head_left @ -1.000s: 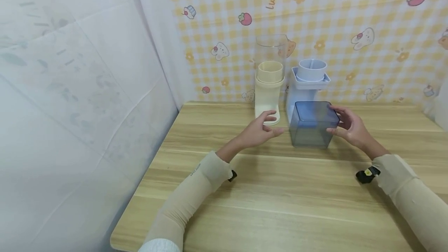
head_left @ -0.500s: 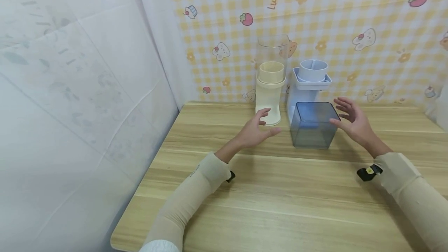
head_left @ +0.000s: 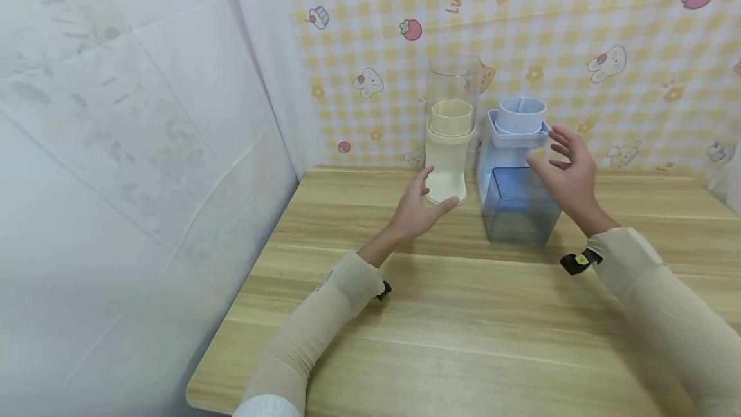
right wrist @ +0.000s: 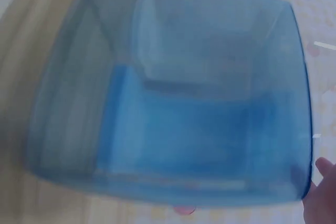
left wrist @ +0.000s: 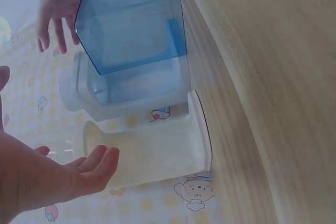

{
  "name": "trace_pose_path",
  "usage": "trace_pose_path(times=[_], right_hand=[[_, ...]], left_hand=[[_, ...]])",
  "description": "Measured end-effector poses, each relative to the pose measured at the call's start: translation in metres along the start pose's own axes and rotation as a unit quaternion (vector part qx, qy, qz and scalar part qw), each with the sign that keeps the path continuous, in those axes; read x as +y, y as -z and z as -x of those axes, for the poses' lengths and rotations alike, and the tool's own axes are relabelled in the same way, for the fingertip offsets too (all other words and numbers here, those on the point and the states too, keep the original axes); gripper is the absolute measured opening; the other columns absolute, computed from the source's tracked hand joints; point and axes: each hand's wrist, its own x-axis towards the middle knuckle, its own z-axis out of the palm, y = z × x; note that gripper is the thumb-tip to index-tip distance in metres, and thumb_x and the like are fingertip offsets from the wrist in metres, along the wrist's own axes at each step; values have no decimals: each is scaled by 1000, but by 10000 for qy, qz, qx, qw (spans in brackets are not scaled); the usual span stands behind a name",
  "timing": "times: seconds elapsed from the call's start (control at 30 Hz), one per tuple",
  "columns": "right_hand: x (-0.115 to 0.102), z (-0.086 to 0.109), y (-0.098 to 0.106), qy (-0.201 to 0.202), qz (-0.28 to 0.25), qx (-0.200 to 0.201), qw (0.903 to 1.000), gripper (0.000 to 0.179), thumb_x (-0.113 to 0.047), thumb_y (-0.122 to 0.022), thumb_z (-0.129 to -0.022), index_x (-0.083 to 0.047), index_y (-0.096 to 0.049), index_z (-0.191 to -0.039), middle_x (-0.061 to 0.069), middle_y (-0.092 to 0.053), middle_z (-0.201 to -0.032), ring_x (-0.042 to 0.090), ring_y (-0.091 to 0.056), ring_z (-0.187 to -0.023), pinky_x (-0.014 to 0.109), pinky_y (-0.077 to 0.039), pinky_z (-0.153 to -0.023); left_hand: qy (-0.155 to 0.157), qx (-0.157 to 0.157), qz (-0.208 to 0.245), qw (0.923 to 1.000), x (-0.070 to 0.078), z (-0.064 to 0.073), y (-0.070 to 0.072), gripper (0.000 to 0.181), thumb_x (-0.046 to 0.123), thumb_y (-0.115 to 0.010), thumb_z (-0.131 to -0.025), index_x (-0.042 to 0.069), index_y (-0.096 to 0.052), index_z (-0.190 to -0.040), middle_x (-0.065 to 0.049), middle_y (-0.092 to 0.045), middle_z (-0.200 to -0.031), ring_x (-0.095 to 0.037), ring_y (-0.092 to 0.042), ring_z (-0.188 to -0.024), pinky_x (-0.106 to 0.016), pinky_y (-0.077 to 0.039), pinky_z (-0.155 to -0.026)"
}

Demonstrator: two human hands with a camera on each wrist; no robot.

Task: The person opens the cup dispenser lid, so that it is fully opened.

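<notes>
A cream stand (head_left: 450, 163) with a round cup (head_left: 452, 118) and a clear cylinder (head_left: 454, 76) on top stands at the back of the table. My left hand (head_left: 415, 210) is in front of its base, fingers spread, holding nothing. To its right is a light-blue stand (head_left: 496, 156) topped by a blue oval cup (head_left: 522, 114). A see-through grey-blue square box (head_left: 517, 219) sits before that stand and fills most of the right wrist view. My right hand (head_left: 572, 179) hovers above the box's right side, thumb and fingers apart, close to the blue stand's top.
The wooden table (head_left: 440, 327) extends towards me, its left edge beside a white curtain (head_left: 116, 211). Behind the stands hangs a yellow checked cloth (head_left: 359, 50) with cartoon prints. A whitish object (head_left: 731, 172) is partly visible at the far right.
My right hand has let go of the box's right side and risen up and left towards the blue stand's top. The left hand has shifted slightly left and its fingers spread. The box stays put.
</notes>
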Motion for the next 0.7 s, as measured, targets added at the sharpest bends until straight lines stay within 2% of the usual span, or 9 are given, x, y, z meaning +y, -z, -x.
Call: trace_pose_path(times=[0.13, 0.37, 0.53, 0.7], right_hand=[[-12, -11, -15, -34, -16, 110, 9999, 62, -18, -76, -87, -15, -50, -144, 9, -52, -145, 33, -52, -126, 29, -49, -95], [-30, -27, -41, -263, -263, -119, 9992, 63, -25, -73, -90, -13, -46, -146, 10, -48, -148, 33, -50, -128, 44, -47, -101], [-40, -36, -59, -155, -297, 13, 9994, 65, -28, -74, -88, -10, -48, -144, 11, -50, -147, 34, -52, -126, 42, -49, -99], [-51, -45, -75, 89, -162, 18, 9998, 66, -29, -74, -88, -11, -48, -145, 13, -49, -145, 38, -52, -123, 48, -48, -99]], left_hand=[[-86, 114, 118, 9998, -2, -2, 1, 82, 45, -67, -91, 18, -26, -157, -14, -27, -159, -38, -42, -136, -51, -44, -102], [-77, 409, 337, 9986, -2, -15, 5, 82, 45, -66, -92, 16, -26, -156, -13, -31, -156, -36, -44, -134, -51, -47, -98], [-94, 484, 564, 9972, 1, -21, 9, 82, 43, -67, -92, 16, -25, -156, -14, -34, -156, -36, -45, -133, -52, -50, -94], [-122, 491, 603, 9969, 1, -24, 11, 80, 41, -67, -92, 14, -26, -156, -14, -36, -154, -35, -47, -132, -49, -53, -91]])
